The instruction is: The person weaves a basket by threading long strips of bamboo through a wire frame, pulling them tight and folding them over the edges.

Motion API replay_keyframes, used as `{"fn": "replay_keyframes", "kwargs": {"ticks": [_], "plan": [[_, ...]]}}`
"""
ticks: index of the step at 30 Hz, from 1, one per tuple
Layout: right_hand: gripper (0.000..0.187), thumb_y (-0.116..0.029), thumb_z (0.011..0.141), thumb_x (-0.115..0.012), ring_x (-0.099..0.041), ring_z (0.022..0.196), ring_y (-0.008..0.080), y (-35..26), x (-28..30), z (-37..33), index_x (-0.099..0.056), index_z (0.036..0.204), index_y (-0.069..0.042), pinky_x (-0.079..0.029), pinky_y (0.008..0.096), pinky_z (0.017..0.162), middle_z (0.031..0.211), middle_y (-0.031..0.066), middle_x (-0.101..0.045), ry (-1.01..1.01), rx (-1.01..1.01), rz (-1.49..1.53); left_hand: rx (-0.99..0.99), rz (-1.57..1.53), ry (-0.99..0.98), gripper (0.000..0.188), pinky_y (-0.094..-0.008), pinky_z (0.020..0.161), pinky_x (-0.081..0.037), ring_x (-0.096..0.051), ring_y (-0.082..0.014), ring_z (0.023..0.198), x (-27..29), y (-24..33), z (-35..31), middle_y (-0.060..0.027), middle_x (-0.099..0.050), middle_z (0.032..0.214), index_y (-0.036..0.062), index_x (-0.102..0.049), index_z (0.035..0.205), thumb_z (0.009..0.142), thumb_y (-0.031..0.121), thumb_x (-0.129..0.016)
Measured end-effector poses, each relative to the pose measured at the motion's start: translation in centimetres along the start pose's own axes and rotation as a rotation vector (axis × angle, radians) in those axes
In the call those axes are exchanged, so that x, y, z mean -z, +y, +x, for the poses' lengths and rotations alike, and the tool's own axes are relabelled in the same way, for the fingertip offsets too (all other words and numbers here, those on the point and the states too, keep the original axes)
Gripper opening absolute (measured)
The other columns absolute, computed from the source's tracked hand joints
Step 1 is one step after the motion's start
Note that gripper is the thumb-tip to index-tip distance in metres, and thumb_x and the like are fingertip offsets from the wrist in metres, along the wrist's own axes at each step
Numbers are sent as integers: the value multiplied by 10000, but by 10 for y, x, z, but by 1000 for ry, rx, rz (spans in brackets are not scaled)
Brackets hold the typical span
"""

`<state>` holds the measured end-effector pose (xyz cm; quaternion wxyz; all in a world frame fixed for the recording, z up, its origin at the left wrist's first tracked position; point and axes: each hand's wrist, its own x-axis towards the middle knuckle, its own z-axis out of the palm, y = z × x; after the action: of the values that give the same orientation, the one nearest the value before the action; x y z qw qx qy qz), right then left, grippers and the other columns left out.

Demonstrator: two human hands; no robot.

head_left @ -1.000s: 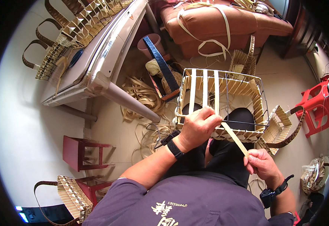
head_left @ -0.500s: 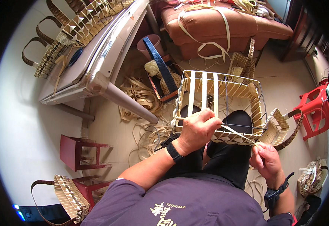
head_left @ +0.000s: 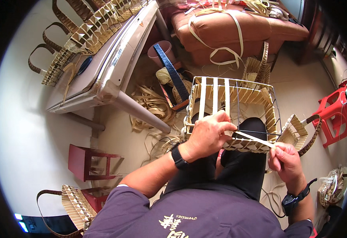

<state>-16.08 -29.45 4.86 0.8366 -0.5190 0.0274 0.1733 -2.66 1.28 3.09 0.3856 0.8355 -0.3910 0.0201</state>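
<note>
A rectangular wire basket frame (head_left: 238, 96), partly woven with pale flat strip, rests on my knees. Its side walls are wrapped in strip, and three pale strips cross the left part of the face turned up; the right part shows bare dark wire. My left hand (head_left: 212, 135) is closed at the frame's near edge, pinching the pale strip beside the third crossing strip. From there the strip (head_left: 254, 139) runs taut to the right. My right hand (head_left: 286, 160) pinches it just outside the frame's near right corner.
Finished baskets with brown handles stand on the table (head_left: 98, 67) at the left. Loose strip coils (head_left: 151, 105) lie on the floor near a blue-handled box (head_left: 172, 75). A red stool (head_left: 334, 117) and a small basket (head_left: 294, 133) are at the right; a brown sofa (head_left: 221, 35) is behind.
My right hand has shifted slightly right and up, and the strip now shows its flat side. My left fingers have moved a little along the frame's edge. The view has shifted slightly.
</note>
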Motion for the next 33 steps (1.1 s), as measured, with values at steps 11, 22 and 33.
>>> {"fn": "replay_keyframes", "kwargs": {"ticks": [11,22,33], "plan": [[268,-216,1160,-632,-499,454,98,-86,-36,47,-725,1058,14,-396,260,494,625,25,-645,-19,-128,-70,-181,203,-403,200,-501,841,-603,-777,-377,899,50,56,88,-160,-779,900,89,-853,1007,886,249,-848],[342,-208,828,-926,-496,522,10,-281,46,79,-736,1075,-67,-329,210,466,684,-60,-616,214,177,-1047,-136,227,-392,163,-504,733,-598,-753,-387,751,57,30,181,-171,-753,759,100,-823,794,804,254,-770],[357,-99,812,-880,-618,1012,70,-257,53,237,-774,1147,-37,-503,264,915,978,-42,-651,217,381,-1114,144,129,-541,252,-382,684,-559,-722,-207,684,67,-48,241,-99,-760,727,36,-848,872,840,284,-817]]}}
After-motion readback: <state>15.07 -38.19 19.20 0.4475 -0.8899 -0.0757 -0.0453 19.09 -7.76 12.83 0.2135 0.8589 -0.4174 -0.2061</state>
